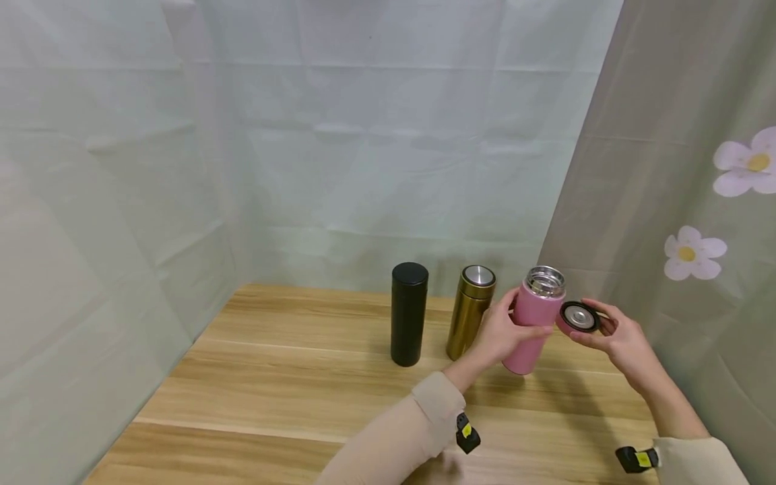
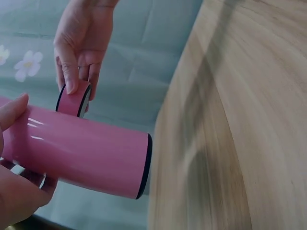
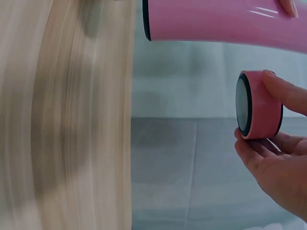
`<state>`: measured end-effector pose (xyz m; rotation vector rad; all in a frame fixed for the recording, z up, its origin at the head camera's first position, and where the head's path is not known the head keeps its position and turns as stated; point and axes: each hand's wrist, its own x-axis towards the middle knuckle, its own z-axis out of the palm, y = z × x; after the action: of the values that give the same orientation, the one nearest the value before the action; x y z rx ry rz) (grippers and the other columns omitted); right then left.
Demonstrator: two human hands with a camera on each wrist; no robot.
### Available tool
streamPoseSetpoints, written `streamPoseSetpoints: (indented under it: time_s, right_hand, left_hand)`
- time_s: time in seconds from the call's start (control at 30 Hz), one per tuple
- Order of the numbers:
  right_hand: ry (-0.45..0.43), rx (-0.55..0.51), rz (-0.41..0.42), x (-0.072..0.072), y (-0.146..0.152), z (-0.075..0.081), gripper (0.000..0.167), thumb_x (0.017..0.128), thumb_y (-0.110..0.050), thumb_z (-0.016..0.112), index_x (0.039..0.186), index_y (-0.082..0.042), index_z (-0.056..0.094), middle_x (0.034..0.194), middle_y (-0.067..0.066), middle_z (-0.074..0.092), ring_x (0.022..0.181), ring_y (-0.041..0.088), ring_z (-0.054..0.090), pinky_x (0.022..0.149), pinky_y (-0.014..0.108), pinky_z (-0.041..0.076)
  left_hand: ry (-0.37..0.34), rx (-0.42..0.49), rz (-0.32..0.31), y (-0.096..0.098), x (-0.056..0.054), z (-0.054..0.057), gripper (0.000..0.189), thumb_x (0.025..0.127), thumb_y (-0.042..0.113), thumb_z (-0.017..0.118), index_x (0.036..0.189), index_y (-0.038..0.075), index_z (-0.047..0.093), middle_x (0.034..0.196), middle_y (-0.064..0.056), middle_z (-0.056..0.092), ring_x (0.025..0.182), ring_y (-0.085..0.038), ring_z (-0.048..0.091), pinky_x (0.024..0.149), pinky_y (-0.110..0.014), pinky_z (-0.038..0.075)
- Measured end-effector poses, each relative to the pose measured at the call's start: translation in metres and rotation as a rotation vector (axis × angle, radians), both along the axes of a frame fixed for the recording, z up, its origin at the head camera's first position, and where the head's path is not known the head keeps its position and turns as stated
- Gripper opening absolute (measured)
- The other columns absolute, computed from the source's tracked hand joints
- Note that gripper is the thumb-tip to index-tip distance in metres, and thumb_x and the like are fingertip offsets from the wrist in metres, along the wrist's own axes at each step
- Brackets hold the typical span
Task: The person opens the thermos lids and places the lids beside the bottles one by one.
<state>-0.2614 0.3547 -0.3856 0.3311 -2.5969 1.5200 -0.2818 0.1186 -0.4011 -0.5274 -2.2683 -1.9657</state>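
Grips pink bottle (image 1: 538,312) in left hand (image 1: 502,330) above wooden table (image 1: 285,384), at four o'clock in head view; pinches pink lid (image 1: 578,317) in right hand (image 1: 618,337), just beside, towards three o'clock.

Wearing plain pale cream, pretty low-key tbh: left sleeve (image 1: 384,434) at the bottom centre of the head view, right sleeve (image 1: 697,461) down in the lower right corner. Got a broad cuff (image 1: 438,397) on the left one, plus some soft creases. Also rocking a chunky little black left wrist camera (image 1: 467,436) and a matching right wrist camera (image 1: 629,459), boxy, marked with a bright yellow-green patch (image 1: 643,459) apiece. Totally bare on left hand (image 1: 502,330) and right hand (image 1: 624,340) alike.
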Motion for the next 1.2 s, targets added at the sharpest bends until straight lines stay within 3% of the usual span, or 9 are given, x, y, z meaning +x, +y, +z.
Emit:
streamPoseSetpoints:
  time_s: [0.17, 0.23, 0.33, 0.43, 0.57, 0.73, 0.83, 0.93, 1.2]
  right_hand:
    - [-0.066, 0.039, -0.005, -0.005, 0.017, -0.005, 0.081, 0.094, -0.014, 0.079, 0.154, 0.010, 0.031, 0.120, -0.018, 0.058, 0.104, -0.019, 0.055, 0.080, 0.012, 0.049]
    - [-0.092, 0.064, -0.008, -0.008, 0.025, -0.007, 0.081, 0.094, -0.016, 0.078, 0.155, 0.009, 0.030, 0.125, -0.009, 0.062, 0.103, -0.018, 0.055, 0.079, 0.013, 0.049]
    - [-0.131, 0.114, -0.012, -0.010, 0.036, -0.012, 0.082, 0.096, -0.020, 0.077, 0.157, 0.009, 0.028, 0.142, 0.017, 0.057, 0.102, -0.019, 0.052, 0.081, 0.018, 0.047]
    - [-0.165, 0.144, -0.019, -0.011, 0.045, -0.017, 0.084, 0.098, -0.022, 0.075, 0.157, 0.010, 0.026, 0.152, 0.036, 0.040, 0.100, -0.020, 0.048, 0.091, 0.036, 0.047]
    - [-0.190, 0.168, -0.034, -0.013, 0.056, -0.024, 0.084, 0.097, -0.021, 0.076, 0.154, 0.014, 0.025, 0.151, 0.043, 0.036, 0.097, -0.018, 0.045, 0.094, 0.059, 0.044]
    - [-0.189, 0.222, -0.059, -0.017, 0.066, -0.030, 0.082, 0.096, -0.020, 0.076, 0.151, 0.016, 0.029, 0.147, 0.041, 0.038, 0.097, -0.008, 0.051, 0.087, 0.042, 0.048]
    - [-0.196, 0.246, -0.067, -0.020, 0.070, -0.035, 0.081, 0.095, -0.018, 0.077, 0.150, 0.018, 0.029, 0.147, 0.042, 0.036, 0.109, 0.018, 0.057, 0.089, 0.045, 0.048]
    - [-0.206, 0.267, -0.067, -0.023, 0.072, -0.040, 0.082, 0.094, -0.017, 0.077, 0.148, 0.021, 0.029, 0.145, 0.044, 0.035, 0.118, 0.040, 0.049, 0.091, 0.048, 0.045]
    - [-0.165, 0.312, -0.052, -0.028, 0.073, -0.057, 0.075, 0.088, -0.012, 0.081, 0.139, 0.023, 0.039, 0.135, 0.043, 0.046, 0.116, 0.041, 0.050, 0.080, 0.021, 0.040]
  left_hand:
    - [0.016, -0.061, 0.094, 0.019, -0.008, -0.003, 0.076, 0.077, 0.030, 0.095, 0.143, 0.017, 0.060, 0.125, 0.009, 0.063, 0.107, -0.001, 0.059, 0.091, -0.022, 0.052]
    - [0.001, -0.074, 0.122, 0.027, -0.011, -0.004, 0.075, 0.076, 0.033, 0.095, 0.141, 0.017, 0.061, 0.122, 0.009, 0.063, 0.106, -0.002, 0.059, 0.090, -0.023, 0.052]
    - [-0.026, -0.076, 0.150, 0.039, -0.015, -0.007, 0.073, 0.076, 0.034, 0.096, 0.138, 0.017, 0.062, 0.117, 0.011, 0.064, 0.103, -0.002, 0.061, 0.090, -0.023, 0.052]
    - [-0.035, -0.074, 0.174, 0.049, -0.016, -0.011, 0.071, 0.074, 0.032, 0.097, 0.135, 0.019, 0.063, 0.114, 0.013, 0.066, 0.100, -0.001, 0.061, 0.088, -0.022, 0.052]
    - [0.006, -0.098, 0.202, 0.062, -0.016, -0.016, 0.069, 0.072, 0.029, 0.098, 0.133, 0.021, 0.066, 0.115, 0.012, 0.069, 0.102, 0.000, 0.060, 0.088, -0.020, 0.050]
    - [0.007, -0.106, 0.228, 0.074, -0.016, -0.015, 0.071, 0.071, 0.028, 0.098, 0.134, 0.023, 0.066, 0.117, 0.012, 0.066, 0.106, 0.001, 0.057, 0.092, -0.020, 0.049]
    - [-0.017, -0.109, 0.238, 0.081, -0.016, -0.013, 0.072, 0.071, 0.029, 0.098, 0.135, 0.024, 0.066, 0.114, 0.013, 0.064, 0.105, 0.001, 0.055, 0.093, -0.020, 0.048]
    - [-0.033, -0.127, 0.245, 0.085, -0.014, -0.012, 0.072, 0.071, 0.030, 0.098, 0.135, 0.024, 0.066, 0.113, 0.013, 0.064, 0.105, 0.001, 0.055, 0.094, -0.020, 0.048]
    - [-0.064, -0.136, 0.303, 0.094, -0.015, -0.021, 0.065, 0.069, 0.028, 0.100, 0.125, 0.021, 0.068, 0.110, 0.013, 0.067, 0.104, -0.001, 0.058, 0.092, -0.020, 0.050]
